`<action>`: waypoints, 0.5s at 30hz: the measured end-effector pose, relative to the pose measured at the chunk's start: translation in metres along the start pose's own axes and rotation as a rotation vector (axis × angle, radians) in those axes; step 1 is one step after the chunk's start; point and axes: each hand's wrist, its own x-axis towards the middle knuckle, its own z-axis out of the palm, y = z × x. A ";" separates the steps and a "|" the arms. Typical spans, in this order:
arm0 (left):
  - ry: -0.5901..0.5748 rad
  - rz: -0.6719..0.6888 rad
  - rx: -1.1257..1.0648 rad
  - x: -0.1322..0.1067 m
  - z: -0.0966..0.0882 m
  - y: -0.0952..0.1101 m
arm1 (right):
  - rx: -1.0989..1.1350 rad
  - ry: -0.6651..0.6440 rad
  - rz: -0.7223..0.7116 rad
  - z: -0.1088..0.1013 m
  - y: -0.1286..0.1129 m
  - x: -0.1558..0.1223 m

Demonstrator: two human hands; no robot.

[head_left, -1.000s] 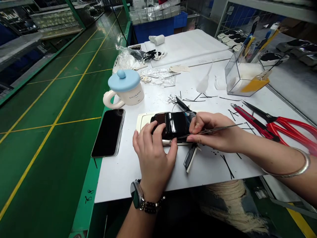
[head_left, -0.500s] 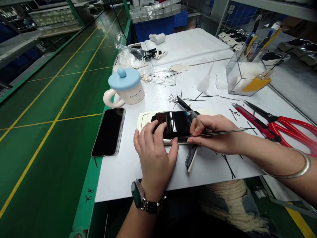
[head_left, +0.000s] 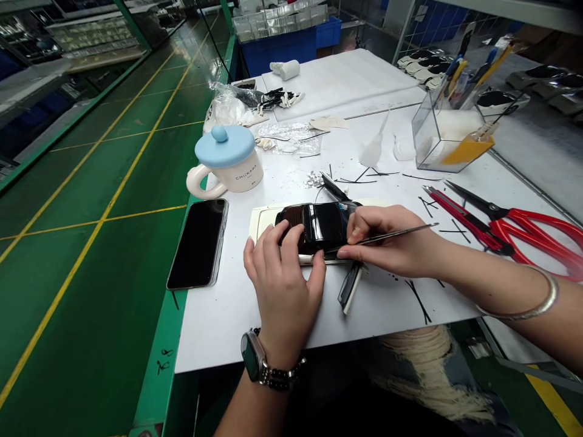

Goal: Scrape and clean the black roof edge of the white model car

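A glossy black curved part (head_left: 324, 224) with a ribbed brown end lies on a cream tray (head_left: 262, 218) in the middle of the white table (head_left: 228, 315). My left hand (head_left: 282, 282) presses down on the part's left end, fingers curled over it. My right hand (head_left: 392, 243) pinches metal tweezers (head_left: 387, 235), their tips at the part's near edge. A small black strip (head_left: 350, 285) lies just below my right hand.
A black phone (head_left: 198, 243) lies at the table's left edge, a mug with a blue lid (head_left: 225, 159) behind it. Red scissors (head_left: 514, 227) and red cutters (head_left: 460, 218) rest at right. A clear box of tools (head_left: 449, 136) stands behind. Thin black offcuts litter the surface.
The tweezers have tilted slightly upward at their back end and my right hand has shifted a little left along the part. My left hand stays put.
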 end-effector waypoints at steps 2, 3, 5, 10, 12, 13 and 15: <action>-0.001 0.001 -0.002 0.000 0.000 0.000 | 0.018 0.001 0.019 0.000 0.000 0.000; -0.002 0.000 -0.002 0.000 0.000 0.000 | 0.021 0.001 0.033 0.000 -0.001 0.000; -0.002 0.000 -0.005 0.001 0.000 0.000 | 0.019 -0.001 0.046 -0.001 -0.001 -0.001; 0.000 -0.001 -0.005 0.000 0.000 0.000 | -0.010 -0.001 0.048 -0.003 0.000 -0.001; 0.000 -0.002 -0.003 0.000 0.000 0.000 | -0.022 -0.006 0.042 -0.003 0.000 -0.002; 0.002 -0.002 -0.003 0.000 0.000 0.000 | -0.028 -0.009 0.035 -0.004 -0.001 -0.002; 0.004 -0.002 -0.003 0.000 0.000 0.000 | -0.043 -0.009 0.021 -0.004 -0.001 -0.002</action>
